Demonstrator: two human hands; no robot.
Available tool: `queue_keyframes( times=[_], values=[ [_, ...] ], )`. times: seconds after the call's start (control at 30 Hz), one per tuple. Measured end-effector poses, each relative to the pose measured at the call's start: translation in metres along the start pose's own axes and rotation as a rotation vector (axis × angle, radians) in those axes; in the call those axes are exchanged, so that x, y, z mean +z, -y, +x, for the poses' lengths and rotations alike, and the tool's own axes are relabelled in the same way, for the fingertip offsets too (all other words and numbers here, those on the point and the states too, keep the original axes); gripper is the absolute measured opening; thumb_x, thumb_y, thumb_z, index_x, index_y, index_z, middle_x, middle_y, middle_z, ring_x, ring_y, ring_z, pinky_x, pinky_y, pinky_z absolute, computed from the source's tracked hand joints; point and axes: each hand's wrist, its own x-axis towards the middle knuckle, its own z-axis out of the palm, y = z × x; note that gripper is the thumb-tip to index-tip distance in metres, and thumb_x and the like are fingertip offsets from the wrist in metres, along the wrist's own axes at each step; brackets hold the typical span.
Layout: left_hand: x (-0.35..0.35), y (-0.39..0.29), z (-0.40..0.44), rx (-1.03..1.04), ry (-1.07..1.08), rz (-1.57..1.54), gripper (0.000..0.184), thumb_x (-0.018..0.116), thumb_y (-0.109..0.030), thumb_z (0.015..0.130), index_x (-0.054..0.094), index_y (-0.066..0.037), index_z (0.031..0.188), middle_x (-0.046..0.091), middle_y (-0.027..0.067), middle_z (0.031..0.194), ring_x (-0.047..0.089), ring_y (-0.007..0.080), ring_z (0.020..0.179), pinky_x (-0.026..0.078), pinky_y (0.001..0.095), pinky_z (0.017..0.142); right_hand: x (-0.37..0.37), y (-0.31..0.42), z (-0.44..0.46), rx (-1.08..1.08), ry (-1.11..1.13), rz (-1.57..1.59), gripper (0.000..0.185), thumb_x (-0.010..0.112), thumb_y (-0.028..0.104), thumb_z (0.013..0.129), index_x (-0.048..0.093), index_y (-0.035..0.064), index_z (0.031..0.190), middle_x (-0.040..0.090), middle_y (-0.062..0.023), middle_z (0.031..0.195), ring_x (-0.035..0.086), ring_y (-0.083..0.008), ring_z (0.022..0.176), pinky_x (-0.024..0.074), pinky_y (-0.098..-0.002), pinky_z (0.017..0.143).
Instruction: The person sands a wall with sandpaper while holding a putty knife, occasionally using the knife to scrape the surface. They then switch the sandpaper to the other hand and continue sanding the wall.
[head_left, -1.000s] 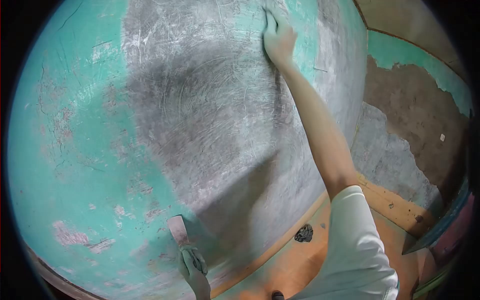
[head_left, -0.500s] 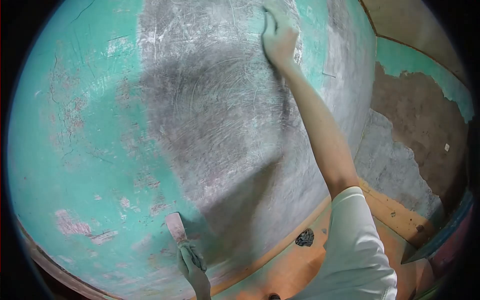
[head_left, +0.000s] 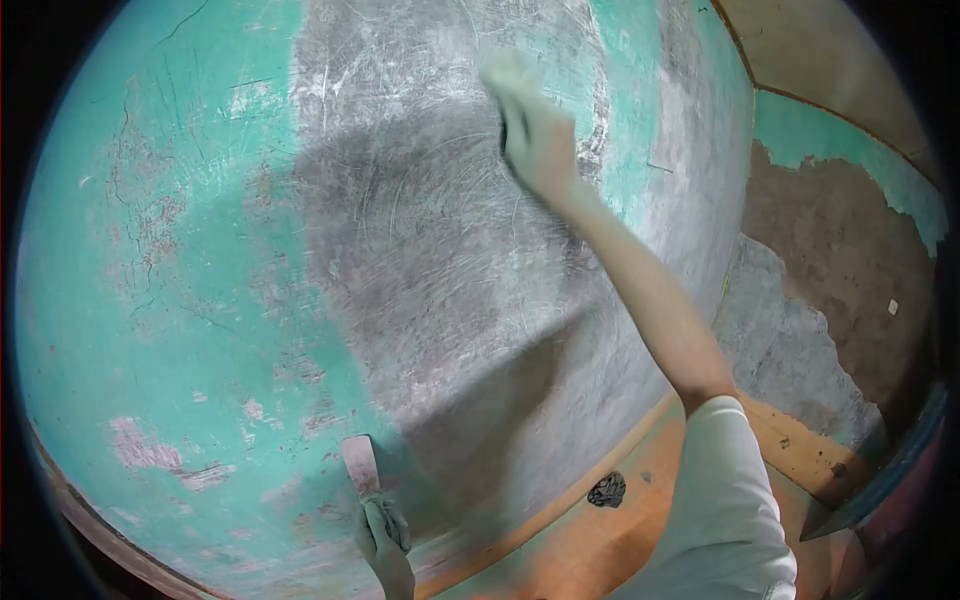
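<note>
My left hand [head_left: 382, 535], low in the head view, is closed round the handle of a putty knife [head_left: 361, 463]. The knife's wide, dusty blade points up, in front of the green painted wall. Higher up, my right hand [head_left: 540, 140] is at the grey, scratched patch [head_left: 430, 240] of the wall, its arm stretched out. Motion smears its fingers, and pale dust or material shows around the fingertips. Whether it holds anything is hidden.
Green paint [head_left: 200, 280] with cracks and chips covers the wall's left side. A dark crumpled lump [head_left: 607, 490] lies on the orange floor [head_left: 570, 560] by the wall's base. On the right, another wall has a brown bare area [head_left: 840, 240] and a small white plate [head_left: 893, 307].
My right hand has moved down and to the left across the grey patch. The left hand keeps its hold on the putty knife, slightly lower in view.
</note>
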Motion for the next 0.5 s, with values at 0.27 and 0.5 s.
queue_keyframes(
  times=[0.27, 0.5],
  values=[
    [0.01, -0.01, -0.007, -0.037, -0.029, -0.051, 0.027, 0.045, -0.03, 0.113, 0.06, -0.01, 0.102, 0.053, -0.0032, 0.068, 0.038, 0.0022, 0.046, 0.026, 0.0207, 0.04, -0.003, -0.07, 0.016, -0.134, -0.389, -0.031, 0.029, 0.055, 0.007, 0.103, 0.07, 0.0069, 0.128, 0.069, -0.019, 0.13, 0.067, -0.0282, 0.125, 0.0531, -0.034, 0.102],
    [0.016, -0.003, -0.006, -0.018, -0.052, -0.086, 0.028, 0.042, -0.029, 0.113, 0.058, -0.009, 0.101, 0.055, -0.0003, 0.069, 0.036, 0.0032, 0.044, 0.025, 0.0202, 0.038, 0.003, -0.051, -0.042, -0.422, -0.248, -0.06, 0.033, 0.053, 0.01, 0.104, 0.067, 0.0073, 0.134, 0.066, -0.0176, 0.134, 0.068, -0.0294, 0.122, 0.053, -0.0343, 0.101]
  ],
)
